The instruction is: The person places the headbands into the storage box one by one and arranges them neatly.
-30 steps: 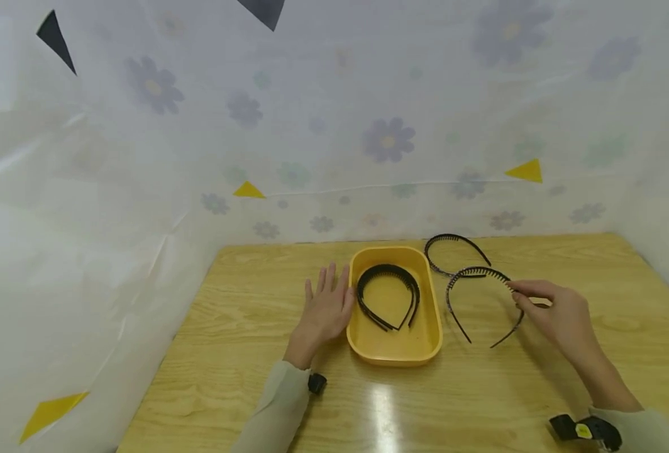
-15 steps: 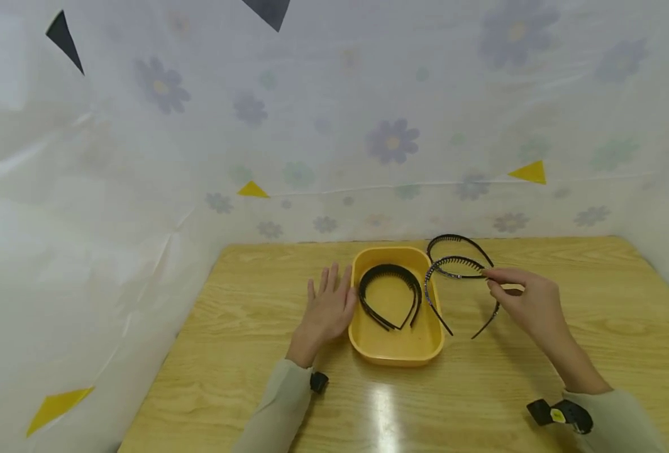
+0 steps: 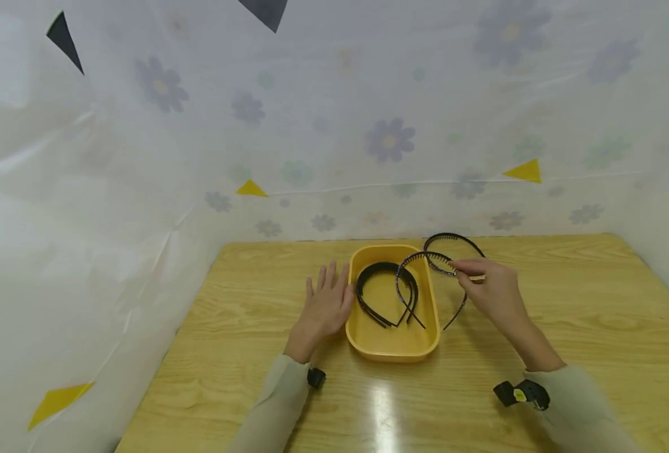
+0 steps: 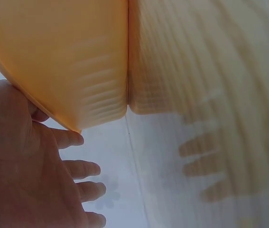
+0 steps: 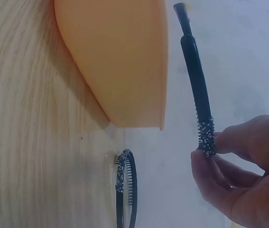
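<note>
My right hand (image 3: 493,292) pinches a thin black toothed headband (image 3: 419,253) between thumb and fingertips, on a stretch covered in glittery stones. In the head view its left half overlaps the yellow plastic bin (image 3: 391,357); the right wrist view shows the headband (image 5: 199,85) raised beside the bin's wall (image 5: 120,61). Several black headbands (image 3: 381,268) lie stacked inside the bin. My left hand (image 3: 323,308) rests against the bin's left side with straight fingers, at the rim (image 4: 53,114) in the left wrist view.
Another black headband with glittery stones (image 3: 450,236) lies on the wooden table (image 3: 244,377) behind my right hand, close to the bin's far right corner. A white flower-printed sheet (image 3: 312,145) encloses the table's back and sides.
My right hand has carried the pinched headband leftward, from right of the bin to partly over it. The left hand stays at the bin's left side.
</note>
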Demonstrator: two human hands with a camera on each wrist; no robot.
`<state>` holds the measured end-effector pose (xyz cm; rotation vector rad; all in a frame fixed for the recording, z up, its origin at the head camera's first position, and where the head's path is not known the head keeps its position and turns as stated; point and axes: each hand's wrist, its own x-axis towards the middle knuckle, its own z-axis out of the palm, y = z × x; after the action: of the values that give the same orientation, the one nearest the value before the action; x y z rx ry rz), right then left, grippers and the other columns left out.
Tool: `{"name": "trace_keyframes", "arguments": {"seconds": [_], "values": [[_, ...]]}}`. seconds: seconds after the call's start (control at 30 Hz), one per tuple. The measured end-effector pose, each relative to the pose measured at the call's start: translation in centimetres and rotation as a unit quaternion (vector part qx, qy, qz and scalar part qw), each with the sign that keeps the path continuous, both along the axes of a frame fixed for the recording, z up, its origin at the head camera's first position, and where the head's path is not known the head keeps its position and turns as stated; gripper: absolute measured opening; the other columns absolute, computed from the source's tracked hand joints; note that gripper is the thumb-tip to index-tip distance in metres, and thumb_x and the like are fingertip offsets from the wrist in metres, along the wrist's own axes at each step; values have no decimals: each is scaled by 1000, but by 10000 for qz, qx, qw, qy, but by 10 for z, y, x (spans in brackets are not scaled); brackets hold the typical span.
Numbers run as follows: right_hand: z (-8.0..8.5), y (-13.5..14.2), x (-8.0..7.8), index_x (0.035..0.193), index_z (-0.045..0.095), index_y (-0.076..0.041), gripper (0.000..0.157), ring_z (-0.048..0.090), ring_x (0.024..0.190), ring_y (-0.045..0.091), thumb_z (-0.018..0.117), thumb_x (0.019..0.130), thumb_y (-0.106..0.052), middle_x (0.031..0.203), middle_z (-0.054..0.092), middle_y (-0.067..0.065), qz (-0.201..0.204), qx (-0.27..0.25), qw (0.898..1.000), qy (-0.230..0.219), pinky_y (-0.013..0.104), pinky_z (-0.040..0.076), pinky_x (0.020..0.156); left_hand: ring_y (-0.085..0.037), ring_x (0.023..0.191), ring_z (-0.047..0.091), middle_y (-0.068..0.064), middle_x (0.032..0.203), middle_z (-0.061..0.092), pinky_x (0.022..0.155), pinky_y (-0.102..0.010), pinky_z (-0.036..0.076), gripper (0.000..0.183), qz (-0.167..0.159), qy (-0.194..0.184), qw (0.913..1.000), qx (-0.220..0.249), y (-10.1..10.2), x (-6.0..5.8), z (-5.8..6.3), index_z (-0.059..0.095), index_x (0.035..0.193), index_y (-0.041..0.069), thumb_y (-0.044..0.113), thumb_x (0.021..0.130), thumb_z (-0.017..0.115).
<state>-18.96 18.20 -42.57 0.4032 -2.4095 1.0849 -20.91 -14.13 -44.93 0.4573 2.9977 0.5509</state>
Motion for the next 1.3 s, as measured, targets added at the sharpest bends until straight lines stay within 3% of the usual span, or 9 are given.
{"name": "trace_keyframes", "arguments": {"seconds": [0.13, 0.27, 0.57, 0.8, 1.0, 1.1, 1.3], "values": [[3, -13, -8, 110, 78, 4, 21, 74, 83, 36, 68, 92, 9, 109, 74, 24, 101, 57, 9999, -62, 42, 61, 66, -35, 157, 1, -13, 172, 5, 121, -64, 1, 59, 15, 25, 10000, -13, 0, -1, -1, 14, 167, 18, 40, 113, 20], [3, -25, -17, 109, 79, 4, 21, 73, 83, 36, 68, 92, 7, 107, 74, 24, 165, 188, 9996, -121, 47, 61, 67, -35, 157, 1, -13, 172, 4, 121, -64, 2, 58, 37, 31, 10000, -77, 1, -1, -2, 14, 167, 19, 40, 113, 19], [-3, -44, -33, 111, 78, 4, 22, 71, 81, 33, 67, 93, 7, 106, 74, 23, 213, 527, 9980, -269, 31, 47, 55, -36, 157, 2, -14, 171, 5, 121, -65, 3, 58, 38, 90, 9999, -87, 3, -2, 0, 17, 167, 17, 39, 113, 20], [-7, -55, -41, 114, 77, 5, 24, 51, 52, 18, 65, 93, 7, 111, 72, 26, 351, 583, 9955, -659, 25, 34, 43, -36, 157, 1, -13, 172, 3, 121, -64, 2, 59, 36, 74, 9999, -106, 4, 0, 0, 17, 167, 17, 41, 113, 20], [-13, -61, -46, 110, 79, 3, 21, 62, 65, 21, 68, 92, 7, 106, 74, 23, 326, 891, 9940, -539, 28, 42, 51, -36, 157, 1, -13, 172, 4, 121, -64, 2, 59, 28, 71, 9999, -128, 4, -2, -4, 16, 167, 17, 41, 113, 20], [-14, -63, -49, 108, 79, 3, 22, 62, 68, 23, 66, 91, 8, 104, 75, 22, 331, 1054, 9930, -407, 30, 40, 52, -36, 157, 1, -14, 172, 5, 121, -65, 2, 59, 29, 109, 9999, -74, 4, -1, -3, 18, 167, 16, 40, 113, 20], [-16, -68, -54, 109, 79, 3, 26, 40, 48, 13, 62, 91, 8, 101, 76, 21, 337, 1109, 9912, -634, 26, 29, 46, -36, 157, 1, -14, 172, 5, 121, -65, 3, 58, 36, 99, 9999, -56, 4, -1, -1, 18, 166, 16, 39, 113, 20]]}}
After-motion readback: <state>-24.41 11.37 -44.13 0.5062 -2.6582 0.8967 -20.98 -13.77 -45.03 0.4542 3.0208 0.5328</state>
